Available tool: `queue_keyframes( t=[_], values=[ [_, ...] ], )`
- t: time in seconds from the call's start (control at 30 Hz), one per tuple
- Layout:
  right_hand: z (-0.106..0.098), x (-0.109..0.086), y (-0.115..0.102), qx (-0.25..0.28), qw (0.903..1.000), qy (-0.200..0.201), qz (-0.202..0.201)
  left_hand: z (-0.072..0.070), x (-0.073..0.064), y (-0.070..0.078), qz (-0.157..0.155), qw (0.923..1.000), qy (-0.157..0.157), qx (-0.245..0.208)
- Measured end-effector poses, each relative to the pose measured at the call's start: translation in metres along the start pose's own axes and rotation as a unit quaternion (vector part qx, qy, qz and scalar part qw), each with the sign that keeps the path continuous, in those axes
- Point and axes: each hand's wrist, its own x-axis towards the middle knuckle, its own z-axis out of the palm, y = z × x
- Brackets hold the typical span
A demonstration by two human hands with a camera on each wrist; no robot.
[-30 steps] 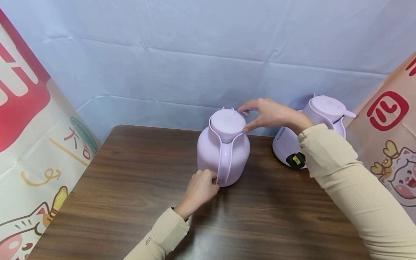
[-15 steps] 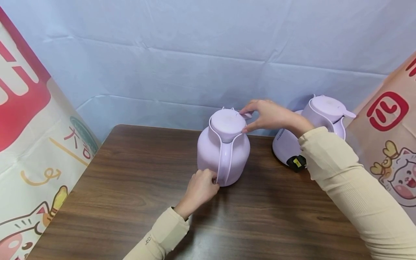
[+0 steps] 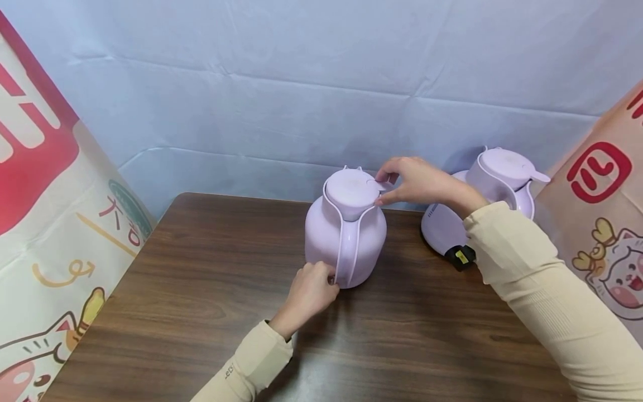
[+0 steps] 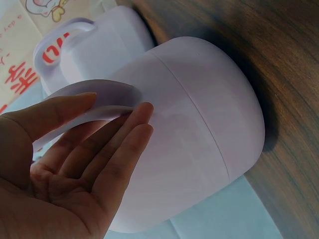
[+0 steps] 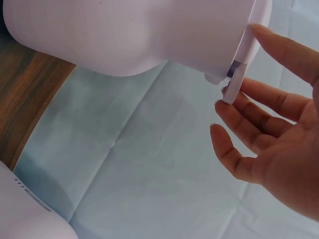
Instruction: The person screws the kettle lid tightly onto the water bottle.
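Observation:
A lilac thermos jug (image 3: 321, 229) stands upright on the wooden table, its handle (image 3: 348, 245) turned to the front. My left hand (image 3: 312, 286) holds the low part of that handle, thumb on one side and fingers on the other, as the left wrist view shows. At the top, my right hand (image 3: 414, 180) grips the jug's round lid (image 3: 351, 190). In the right wrist view the thumb presses the lid's edge, while fingers bear on its projecting tab (image 5: 234, 87). The little finger is bent, off the lid.
A second lilac thermos jug (image 3: 442, 223) stands at the back right, partly behind my right forearm. A small black device with a yellow label (image 3: 462, 257) shows by the sleeve. Pale blue cloth (image 3: 281, 95) hangs behind the table (image 3: 226, 312); printed cloths flank it.
The lid's tab has turned clockwise, from the back right towards the right, with my right fingers following it slightly right and nearer. The left hand and the jug's body have stayed put.

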Motion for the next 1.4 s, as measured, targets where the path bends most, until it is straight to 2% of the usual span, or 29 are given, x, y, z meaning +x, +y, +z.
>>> queue_keyframes(
  t=[0.2, 0.7, 1.4],
  values=[
    [0.0005, -0.0034, -0.0018, 0.014, 0.9999, 0.004, 0.007, -0.0009, -0.0006, 0.0012, -0.006, 1.0, -0.003, -0.005],
    [0.0031, -0.0063, -0.0049, 0.008, 0.9998, 0.021, -0.004, -0.0008, -0.001, 0.002, -0.014, 0.9999, -0.006, -0.008],
    [0.0056, -0.0059, -0.009, 0.0, 0.9994, 0.032, -0.011, -0.0001, -0.001, 0.0005, -0.002, 1.0, 0.004, -0.004]
  ],
)
